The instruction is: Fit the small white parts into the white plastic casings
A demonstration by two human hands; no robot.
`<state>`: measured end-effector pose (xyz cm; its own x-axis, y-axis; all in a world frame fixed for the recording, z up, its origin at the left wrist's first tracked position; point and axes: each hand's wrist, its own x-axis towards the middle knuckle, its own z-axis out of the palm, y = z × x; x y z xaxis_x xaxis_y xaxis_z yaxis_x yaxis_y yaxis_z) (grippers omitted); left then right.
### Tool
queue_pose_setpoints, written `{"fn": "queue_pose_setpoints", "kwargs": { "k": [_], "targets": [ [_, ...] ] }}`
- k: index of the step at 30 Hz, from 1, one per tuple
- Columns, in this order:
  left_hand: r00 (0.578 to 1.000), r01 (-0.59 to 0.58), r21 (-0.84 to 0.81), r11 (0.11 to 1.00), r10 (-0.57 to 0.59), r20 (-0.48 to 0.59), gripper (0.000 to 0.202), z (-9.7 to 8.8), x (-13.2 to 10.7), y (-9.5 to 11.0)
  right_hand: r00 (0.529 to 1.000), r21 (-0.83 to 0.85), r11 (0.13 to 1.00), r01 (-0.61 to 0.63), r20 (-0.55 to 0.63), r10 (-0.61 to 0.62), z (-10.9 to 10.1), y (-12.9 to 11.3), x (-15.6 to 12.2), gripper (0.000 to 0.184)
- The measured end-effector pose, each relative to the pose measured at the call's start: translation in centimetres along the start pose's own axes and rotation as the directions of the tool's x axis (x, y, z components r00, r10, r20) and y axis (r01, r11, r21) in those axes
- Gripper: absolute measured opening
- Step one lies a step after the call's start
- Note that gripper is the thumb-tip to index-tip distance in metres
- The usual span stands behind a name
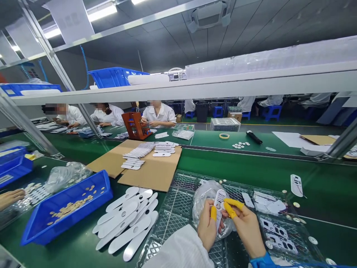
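Observation:
My left hand holds a long white panel with rounded ends and small cut-outs, tilted upright. A yellow finger cot covers its thumb. My right hand, with yellow cots on two fingers, is pinched against the panel's right edge; whether something small sits in its fingertips I cannot make out. Behind and beneath both hands lies a crumpled clear plastic bag on a clear gridded tray. Right of my hands, the tray compartments hold white pieces and white boards with cut-outs.
White oblong panels are piled left of the tray. A blue bin holds small beige discs. More panels rest on cardboard. Another person's hand is at far left. A shelf crosses overhead; co-workers sit opposite.

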<state>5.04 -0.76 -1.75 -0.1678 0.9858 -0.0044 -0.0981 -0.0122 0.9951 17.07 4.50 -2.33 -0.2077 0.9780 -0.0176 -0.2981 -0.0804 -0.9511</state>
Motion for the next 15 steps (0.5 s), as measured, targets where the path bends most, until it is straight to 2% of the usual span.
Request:
{"fn": "queue_pose_setpoints", "kwargs": {
  "k": [5, 11, 15],
  "targets": [
    [1.0, -0.022, -0.005, 1.0, 0.022, 0.001, 0.027, 0.3, -0.5, 0.7, 0.997, -0.089, 0.994, 0.056, -0.048, -0.061, 0.4, -0.1, -0.3, 0.033],
    [0.999, -0.029, -0.018, 0.999, 0.028, -0.035, 0.024, 0.6, -1.1, 1.5, 0.998, -0.095, 0.993, 0.066, 0.002, -0.066, 0.7, -0.1, -0.9, 0.036],
    [1.0, -0.023, -0.027, 0.999, 0.023, -0.017, 0.028, 0.5, -1.1, 1.3, 0.989, -0.268, 0.953, 0.142, 0.007, -0.145, 0.7, -0.2, -1.3, 0.026]
  ]
}}
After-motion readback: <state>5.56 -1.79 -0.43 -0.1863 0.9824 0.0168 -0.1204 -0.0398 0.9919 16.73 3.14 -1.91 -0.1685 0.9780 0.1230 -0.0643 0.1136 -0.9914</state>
